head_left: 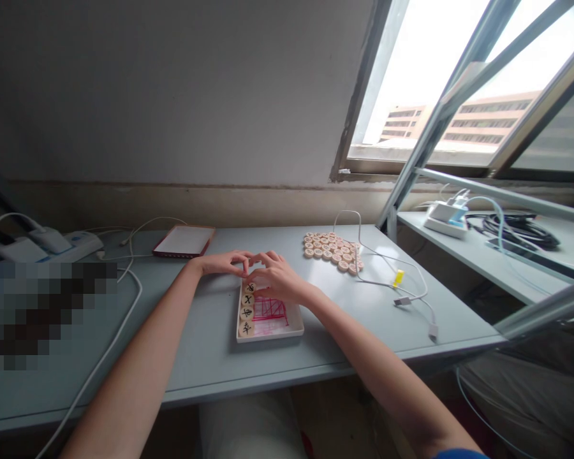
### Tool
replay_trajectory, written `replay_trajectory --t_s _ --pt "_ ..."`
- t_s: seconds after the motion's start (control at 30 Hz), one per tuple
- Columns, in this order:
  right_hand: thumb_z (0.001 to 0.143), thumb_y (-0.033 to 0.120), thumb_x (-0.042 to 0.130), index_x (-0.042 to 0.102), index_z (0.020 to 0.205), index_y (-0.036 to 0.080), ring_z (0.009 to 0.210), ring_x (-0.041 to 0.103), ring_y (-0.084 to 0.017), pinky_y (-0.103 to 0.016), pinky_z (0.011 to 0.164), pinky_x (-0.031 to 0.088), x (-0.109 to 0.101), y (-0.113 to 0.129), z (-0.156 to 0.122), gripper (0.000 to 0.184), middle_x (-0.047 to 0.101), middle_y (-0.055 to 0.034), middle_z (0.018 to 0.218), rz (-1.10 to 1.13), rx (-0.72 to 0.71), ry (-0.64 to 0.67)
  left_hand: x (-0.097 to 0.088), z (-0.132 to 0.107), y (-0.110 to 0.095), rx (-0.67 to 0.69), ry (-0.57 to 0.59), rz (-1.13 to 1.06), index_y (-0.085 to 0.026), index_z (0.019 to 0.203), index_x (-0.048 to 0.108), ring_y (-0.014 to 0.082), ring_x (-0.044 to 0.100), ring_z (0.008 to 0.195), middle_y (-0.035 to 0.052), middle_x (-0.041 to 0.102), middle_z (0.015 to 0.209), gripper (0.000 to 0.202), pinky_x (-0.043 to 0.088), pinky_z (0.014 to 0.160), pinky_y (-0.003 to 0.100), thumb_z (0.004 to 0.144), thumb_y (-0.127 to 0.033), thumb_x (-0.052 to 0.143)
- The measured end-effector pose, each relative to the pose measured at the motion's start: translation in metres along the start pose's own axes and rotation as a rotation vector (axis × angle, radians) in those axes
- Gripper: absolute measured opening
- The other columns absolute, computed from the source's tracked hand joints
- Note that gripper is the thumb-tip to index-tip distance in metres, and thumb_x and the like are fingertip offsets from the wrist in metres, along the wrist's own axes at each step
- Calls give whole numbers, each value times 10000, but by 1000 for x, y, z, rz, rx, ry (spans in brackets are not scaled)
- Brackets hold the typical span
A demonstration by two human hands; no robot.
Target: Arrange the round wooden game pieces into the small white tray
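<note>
A shallow white box tray [270,336] lies on the desk in front of me. Along its left wall runs a column of round wooden Chinese chess pieces [247,313] with dark characters, and magenta lines mark its floor. Both hands meet over the tray's far left corner. The fingers of my left hand [226,262] are bent together at that corner. Reaching in from the right, my right hand [276,278] has its fingers curled down close to the top of the column. Whatever lies between the fingertips of either hand is hidden.
Many more chess pieces [332,250] lie in a flat cluster at the back right. A dark red box lid [184,241] rests at the back left. White cables [418,296] cross the desk on both sides, near a yellow tag [398,278]. A power strip [76,245] sits far left.
</note>
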State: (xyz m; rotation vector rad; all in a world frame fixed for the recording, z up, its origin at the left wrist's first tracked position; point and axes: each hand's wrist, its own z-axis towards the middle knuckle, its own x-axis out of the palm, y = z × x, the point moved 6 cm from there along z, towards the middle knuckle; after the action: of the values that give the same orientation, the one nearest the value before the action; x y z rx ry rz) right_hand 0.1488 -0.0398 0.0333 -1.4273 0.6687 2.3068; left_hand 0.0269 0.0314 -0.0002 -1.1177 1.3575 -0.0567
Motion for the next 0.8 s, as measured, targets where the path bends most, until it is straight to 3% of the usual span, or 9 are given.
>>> replay_trajectory --t_s 0.2,0.3,0.43,0.53,0.67,0.8 --pt "701 392 637 624 905 266 997 378 -170 -306 869 321 -16 -25 -2 240 452 -23 1093 36 115 -144 0 -3 -7 -20 -5 -19 -204 860 611 215 237 1245 -5 359 1343 271 173 1025 313 693 -416 588" --pt "748 409 580 605 916 268 992 383 -189 -327 848 308 -25 -53 -12 220 465 -26 1086 -92 306 -223 -1 -5 -14 5 -4 -71 -203 832 617 211 244 1244 -6 372 1340 214 172 1018 308 698 -369 601" --pt "792 318 532 572 957 233 986 387 -221 -369 829 272 -24 -79 -25 190 511 -58 1039 -331 465 -191 -1 -5 -19 18 -5 -122 -191 795 615 211 258 1244 8 398 1323 191 189 1008 304 686 -348 612" --pt "799 247 511 565 958 215 974 397 -225 -382 834 252 -20 -84 -29 171 544 -64 1001 -416 470 -171 -1 -5 -17 18 -19 -129 -184 783 611 206 272 1238 6 413 1312 179 192 1007 296 684 -333 616" --pt "812 230 479 606 806 205 962 407 -230 -414 861 218 -16 -83 -27 130 572 -56 985 -486 435 -138 -1 -3 -16 39 -33 -144 -173 758 602 201 315 1216 11 438 1289 167 203 1005 291 682 -321 617" --pt "826 219 452 617 891 221 945 432 -215 -417 881 208 -19 -79 -25 178 592 -48 966 -488 408 -138 -1 -2 -15 58 -36 -174 -168 755 599 202 330 1208 19 439 1290 164 218 1000 282 684 -315 617"
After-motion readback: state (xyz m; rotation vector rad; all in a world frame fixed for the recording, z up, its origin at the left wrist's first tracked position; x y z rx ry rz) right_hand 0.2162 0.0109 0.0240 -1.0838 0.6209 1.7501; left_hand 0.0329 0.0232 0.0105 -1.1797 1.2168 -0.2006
